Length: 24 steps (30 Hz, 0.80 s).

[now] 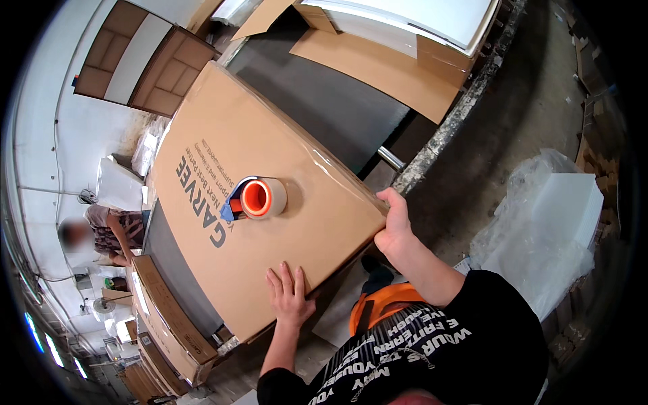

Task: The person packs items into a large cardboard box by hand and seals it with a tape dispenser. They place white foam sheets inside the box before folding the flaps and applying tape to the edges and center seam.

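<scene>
Black cloth sits closest to my eyes: it is my short-sleeved T-shirt (472, 337), printed with white lettering, with an orange garment (388, 297) showing beyond its hem. Past it lies the large, flat brown carton (270, 145), stretched out slantwise on a dark conveyor belt (324, 88) with its broad, printed face up. My left hand (290, 297) rests on that face beside the near edge, fingers spread and palm down, loose and grasping nothing. My right hand (395, 219) is at the carton's right near corner, one digit reaching along the edge; the other fingers are hidden from me, so I cannot tell whether I am gripping the corner or only pressing on it

On the carton's face, near the middle and well clear of my fingers, stands a blue tape dispenser (232, 204) with a wide roll of tape (275, 197) on an orange core. Further up the belt is an open carton (439, 88), flaps folded out, white panels inside. Off to my left a co-worker (111, 229) reaches toward another brown box (169, 320). On my right, clear plastic film (499, 229) drapes over a white board (586, 202)
</scene>
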{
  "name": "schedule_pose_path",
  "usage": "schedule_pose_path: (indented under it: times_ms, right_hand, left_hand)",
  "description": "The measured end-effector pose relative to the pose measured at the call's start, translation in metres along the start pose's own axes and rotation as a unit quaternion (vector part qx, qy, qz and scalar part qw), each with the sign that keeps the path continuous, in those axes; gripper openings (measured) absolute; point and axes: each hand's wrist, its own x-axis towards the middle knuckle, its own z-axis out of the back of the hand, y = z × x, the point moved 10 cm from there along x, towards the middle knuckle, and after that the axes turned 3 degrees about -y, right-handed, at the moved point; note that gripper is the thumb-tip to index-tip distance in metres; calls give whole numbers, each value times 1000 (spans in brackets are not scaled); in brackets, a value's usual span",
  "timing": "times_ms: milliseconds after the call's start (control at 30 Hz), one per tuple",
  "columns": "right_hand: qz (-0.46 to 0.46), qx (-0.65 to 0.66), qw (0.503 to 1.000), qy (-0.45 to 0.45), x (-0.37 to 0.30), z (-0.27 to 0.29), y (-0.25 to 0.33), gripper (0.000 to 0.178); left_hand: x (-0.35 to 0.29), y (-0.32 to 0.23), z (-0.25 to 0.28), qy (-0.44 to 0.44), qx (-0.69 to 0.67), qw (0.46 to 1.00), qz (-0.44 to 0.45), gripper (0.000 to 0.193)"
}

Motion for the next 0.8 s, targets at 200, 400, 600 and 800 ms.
schedule_pose_path:
  times_ms: [200,400,600,800]
  right_hand:
    - [31,-65,997,7,58,-57,51,19]
    - [689,-440,558,146,-56,-253,70,65]
    - [659,-690,53,296,-38,-382,-114,62]
    - [435,-858,213,168,11,-322,-52,57]
  left_hand:
    - [74,-1,-8,-15,-54,998,34,91]
    - [140,15,-15,-16,-38,995,96,104]
    - [145,12,-19,-32,-67,993,90,99]
    - [138,18,-27,-60,-99,989,94,94]
